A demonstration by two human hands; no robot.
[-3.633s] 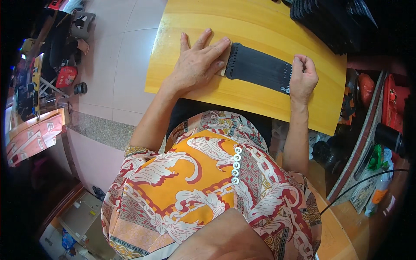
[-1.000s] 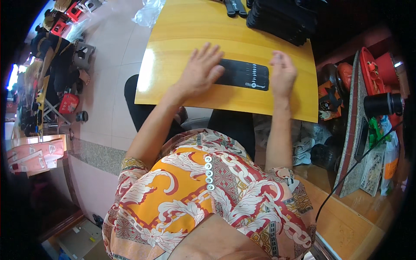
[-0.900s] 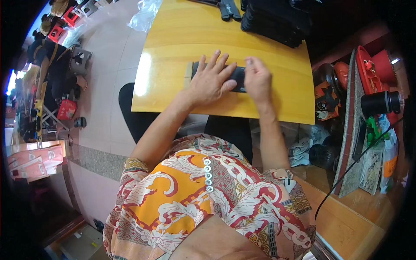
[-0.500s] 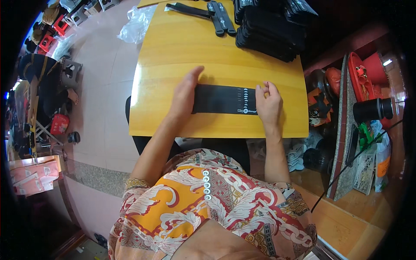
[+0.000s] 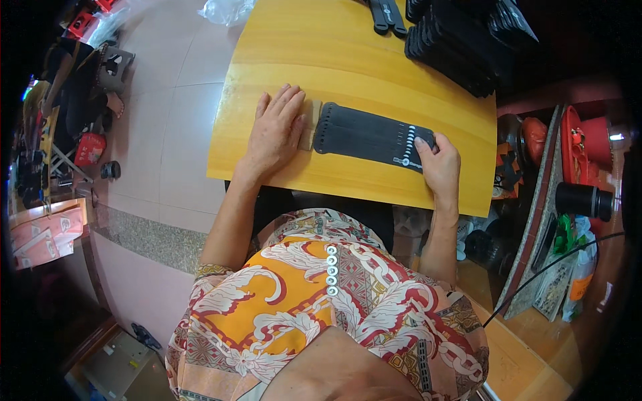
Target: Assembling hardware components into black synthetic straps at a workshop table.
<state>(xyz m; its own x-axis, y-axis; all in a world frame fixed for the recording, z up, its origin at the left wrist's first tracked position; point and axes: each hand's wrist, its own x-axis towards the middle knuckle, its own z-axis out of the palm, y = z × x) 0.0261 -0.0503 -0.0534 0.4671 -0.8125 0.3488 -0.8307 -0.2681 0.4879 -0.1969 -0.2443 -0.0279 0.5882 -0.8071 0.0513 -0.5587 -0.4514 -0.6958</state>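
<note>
A flat black panel lies on the yellow table, slightly slanted. Small holes run along its left end, and a row of white round marks runs near its right end. My right hand pinches that right end, thumb on top. My left hand rests flat with its fingers stretched out, just left of the panel. Beside and partly under this hand is a flat tan piece, bordering the panel's holed end; the hand covers the rest of it.
Stacks of black panels stand at the table's far right, near black strips. Clear plastic lies on the floor beyond the left edge. Right of the table is a shelf with red containers and a black cylinder.
My right hand has taken hold of the panel's right end. The left hand has turned palm down, and the panel's holed end and the tan piece now show. The view has shifted.
</note>
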